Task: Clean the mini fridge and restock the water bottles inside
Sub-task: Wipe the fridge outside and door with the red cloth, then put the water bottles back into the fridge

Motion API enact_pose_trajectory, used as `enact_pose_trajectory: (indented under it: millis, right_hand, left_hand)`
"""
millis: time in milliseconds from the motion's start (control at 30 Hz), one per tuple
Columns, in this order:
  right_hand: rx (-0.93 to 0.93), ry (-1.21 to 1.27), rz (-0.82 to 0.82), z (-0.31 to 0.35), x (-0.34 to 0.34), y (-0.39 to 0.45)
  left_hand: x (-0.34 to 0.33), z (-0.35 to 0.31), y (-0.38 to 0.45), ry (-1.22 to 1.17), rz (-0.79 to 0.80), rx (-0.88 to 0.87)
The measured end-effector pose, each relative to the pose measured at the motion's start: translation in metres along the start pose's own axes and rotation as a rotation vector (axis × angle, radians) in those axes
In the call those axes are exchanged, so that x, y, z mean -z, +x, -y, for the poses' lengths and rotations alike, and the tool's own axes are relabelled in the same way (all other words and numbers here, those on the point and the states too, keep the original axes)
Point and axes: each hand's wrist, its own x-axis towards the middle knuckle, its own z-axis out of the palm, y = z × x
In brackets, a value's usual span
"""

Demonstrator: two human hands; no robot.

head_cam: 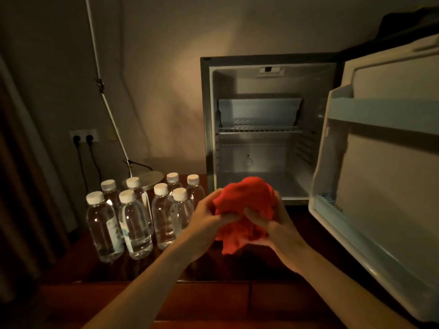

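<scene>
Gripping a bunched red cloth (244, 210) with both hands, just in front of the open mini fridge (268, 129). Left hand (209, 219) curled round the cloth's left side, fingers dug into the folds. Right hand (278, 231) cupped under and round the right side, thumb pressed into the fabric, a loose tail of cloth hanging below. Fridge door (384, 167) swung wide to the right, its lower edge jutting toward the camera beside the right forearm. Inside, one wire shelf (260, 129) across the middle, a pale tray flap (260, 110) above it, bare floor below, cavity mouth open and unblocked behind the cloth. Eight water bottles (133, 210), white caps on, clustered upright on the dark wooden tabletop (209, 298), left of the fridge and just beside the left wrist. Behind the bottles, round metal lamp base (147, 179) with its slim white pole (102, 79) leaning up along the wall. Two plugs seated in a wall socket (83, 136) farther left. Curtain (26, 186) along the left edge. Bare tabletop between bottles and near edge.
</scene>
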Motion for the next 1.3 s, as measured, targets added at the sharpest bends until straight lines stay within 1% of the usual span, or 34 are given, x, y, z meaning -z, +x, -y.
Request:
enact_pose_trajectory:
  millis: [67, 100, 200, 233, 300, 333, 400, 467, 567, 667, 733, 767, 800, 900, 967, 1034, 1200, 1300]
  right_hand:
    - [0.026, 0.077, -0.069, 0.000, -0.003, 0.013]
    - [0.045, 0.097, -0.085, -0.001, -0.003, 0.018]
    - [0.072, 0.176, -0.101, -0.004, -0.002, 0.033]
    - [0.072, 0.205, -0.089, -0.006, -0.002, 0.038]
    - [0.045, 0.266, -0.057, -0.007, -0.005, 0.043]
    - [0.023, 0.273, -0.041, -0.008, -0.007, 0.045]
    - [-0.012, 0.196, -0.005, -0.011, -0.010, 0.046]
    - [-0.004, 0.023, 0.011, -0.012, -0.013, 0.045]
    - [0.041, -0.232, 0.078, -0.014, -0.016, 0.047]
    - [0.026, -0.302, 0.261, -0.014, -0.025, 0.042]
    - [0.110, -0.433, 0.405, -0.013, -0.030, 0.041]
    - [0.170, -0.481, 0.449, -0.014, -0.032, 0.041]
    - [0.211, -0.492, 0.452, -0.014, -0.034, 0.043]
    - [0.370, -0.543, 0.339, -0.013, -0.041, 0.055]
    - [0.485, -0.560, 0.285, -0.012, -0.051, 0.061]
    - [0.580, -0.629, 0.232, -0.012, -0.064, 0.068]
    - [0.829, -0.872, 0.086, -0.020, -0.095, 0.088]
    - [0.985, -0.920, 0.069, -0.016, -0.114, 0.101]
  left_hand:
    - [0.007, 0.002, 0.001, -0.071, 0.105, 0.020]
    - [0.011, 0.002, 0.001, -0.083, 0.114, 0.035]
    - [0.016, 0.008, 0.001, 0.029, -0.019, 0.037]
    - [0.016, 0.010, 0.001, 0.076, -0.039, 0.021]
    - [0.012, 0.014, -0.001, 0.134, -0.006, 0.014]
    - [0.010, 0.016, -0.002, 0.109, 0.001, 0.027]
    - [0.010, 0.017, -0.004, -0.065, -0.060, 0.096]
    - [0.014, 0.017, -0.009, -0.153, -0.176, 0.099]
    - [0.024, 0.013, -0.022, -0.085, -0.306, 0.056]
    - [0.041, 0.008, -0.043, -0.038, -0.350, 0.020]
    - [0.054, 0.002, -0.061, 0.004, -0.375, 0.008]
    - [0.062, -0.002, -0.071, 0.017, -0.393, -0.006]
    - [0.071, -0.008, -0.082, 0.017, -0.422, -0.022]
    - [0.111, -0.032, -0.112, 0.017, -0.542, -0.112]
    - [0.145, -0.052, -0.131, 0.087, -0.607, -0.176]
    - [0.181, -0.069, -0.147, 0.179, -0.661, -0.210]
    - [0.255, -0.083, -0.169, 0.436, -0.868, -0.191]
    - [0.291, -0.071, -0.165, 0.492, -1.010, -0.179]
